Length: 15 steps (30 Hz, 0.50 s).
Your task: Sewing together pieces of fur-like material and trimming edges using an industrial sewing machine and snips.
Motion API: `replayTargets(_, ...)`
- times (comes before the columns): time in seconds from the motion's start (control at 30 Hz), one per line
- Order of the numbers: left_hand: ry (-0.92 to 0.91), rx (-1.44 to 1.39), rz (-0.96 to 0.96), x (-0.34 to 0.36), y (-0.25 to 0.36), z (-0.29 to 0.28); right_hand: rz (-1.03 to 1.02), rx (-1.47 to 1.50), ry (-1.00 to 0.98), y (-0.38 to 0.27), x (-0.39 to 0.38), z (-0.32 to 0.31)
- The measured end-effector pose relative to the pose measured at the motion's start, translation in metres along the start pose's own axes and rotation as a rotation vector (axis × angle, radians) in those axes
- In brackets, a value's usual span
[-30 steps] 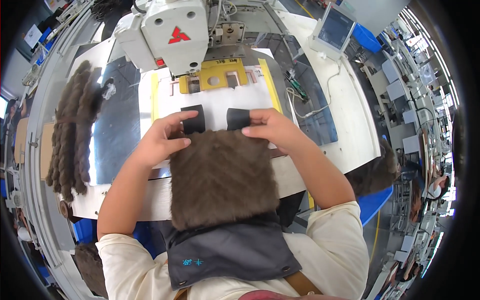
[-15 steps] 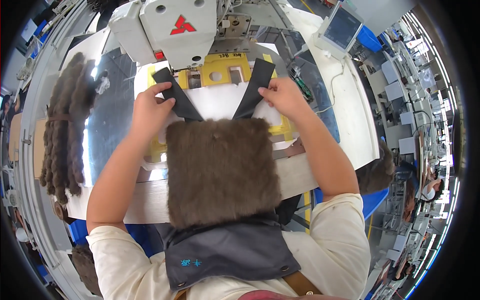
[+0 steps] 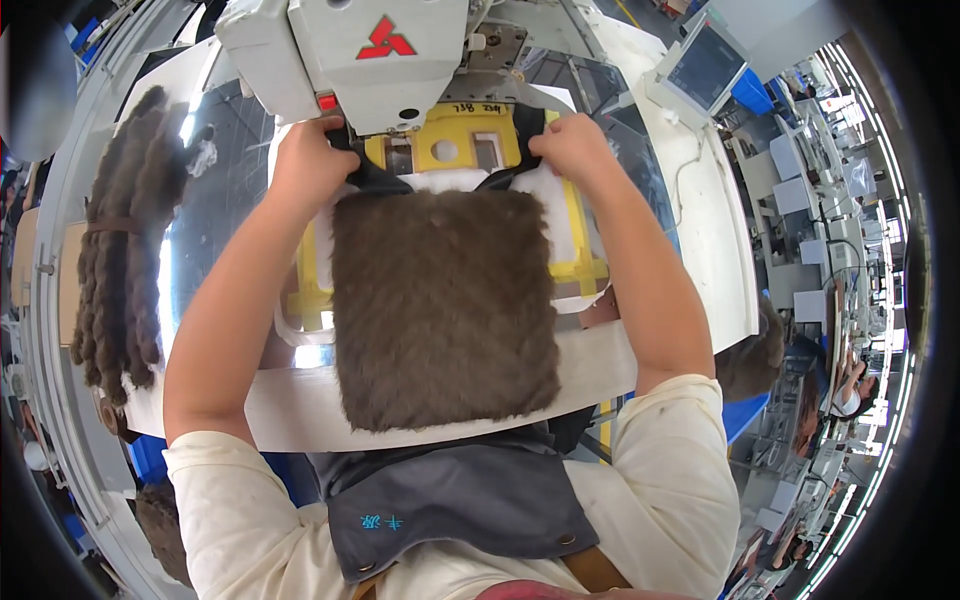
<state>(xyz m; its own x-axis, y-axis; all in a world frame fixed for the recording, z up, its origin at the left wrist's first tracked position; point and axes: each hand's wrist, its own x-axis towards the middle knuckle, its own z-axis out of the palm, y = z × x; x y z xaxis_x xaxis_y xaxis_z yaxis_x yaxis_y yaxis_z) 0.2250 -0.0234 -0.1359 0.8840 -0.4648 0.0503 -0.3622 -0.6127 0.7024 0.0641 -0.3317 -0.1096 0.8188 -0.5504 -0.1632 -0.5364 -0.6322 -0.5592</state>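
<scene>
A square brown fur piece (image 3: pixel 445 310) lies flat in front of the sewing machine head (image 3: pixel 375 45), its near part on the white table edge. Two black strips extend from its far edge. My left hand (image 3: pixel 312 162) pinches the left black strip (image 3: pixel 378 180) close to the machine head. With thumb and fingers closed, my right hand (image 3: pixel 578 150) grips the right black strip (image 3: pixel 527 128). Between them shows a yellow template plate (image 3: pixel 443 122) with a round hole and square cut-outs. Both strips' far ends are partly hidden by my hands and the machine.
At left a tied bundle of brown fur strips (image 3: pixel 118 240) lies on the table. A screen (image 3: pixel 706 64) stands at the far right. More brown fur (image 3: pixel 755 360) rests over a blue bin (image 3: pixel 742 412) beyond the right table edge. Another person (image 3: pixel 855 392) sits far right.
Both hands have moved away from me, carrying the strips and fur piece toward the machine. The strips, angled outward before, now bend and lie beside the yellow plate's cut-outs.
</scene>
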Motion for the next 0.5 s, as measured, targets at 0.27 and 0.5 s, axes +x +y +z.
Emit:
replayTargets(0.27,0.056,0.024,-0.046,-0.035,0.006,-0.010,-0.017,-0.092,0.103,0.015,-0.030,0.000)
replayTargets(0.5,0.093,0.062,0.063,-0.009,0.016,-0.005,-0.156,-0.016,0.094,0.007,-0.011,0.004)
